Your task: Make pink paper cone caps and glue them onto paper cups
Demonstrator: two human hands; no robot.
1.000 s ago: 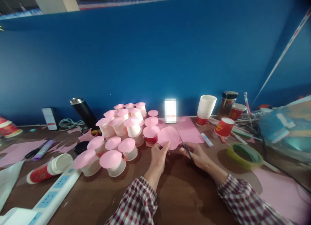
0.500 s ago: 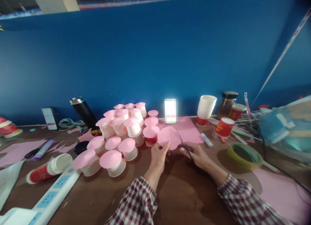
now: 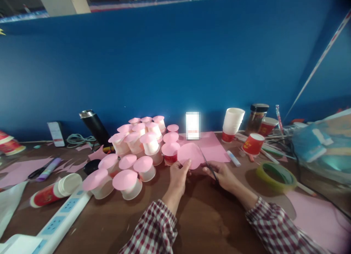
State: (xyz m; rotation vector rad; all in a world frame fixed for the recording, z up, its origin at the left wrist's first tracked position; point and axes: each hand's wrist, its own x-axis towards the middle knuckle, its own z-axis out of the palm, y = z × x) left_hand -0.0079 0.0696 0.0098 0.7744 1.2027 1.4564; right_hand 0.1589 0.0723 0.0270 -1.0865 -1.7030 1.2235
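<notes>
Brown desk (image 3: 197, 213) | left hand (image 3: 178, 177) pinches round pink paper (image 3: 189, 155) | right hand (image 3: 223, 175) grips scissors (image 3: 208, 165)

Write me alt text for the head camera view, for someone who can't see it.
A person's left hand holds a round pink paper piece while the right hand works scissors at its edge, above a brown table. To the left sits a cluster of white cups topped with pink paper circles; a tape roll lies to the right.
</notes>
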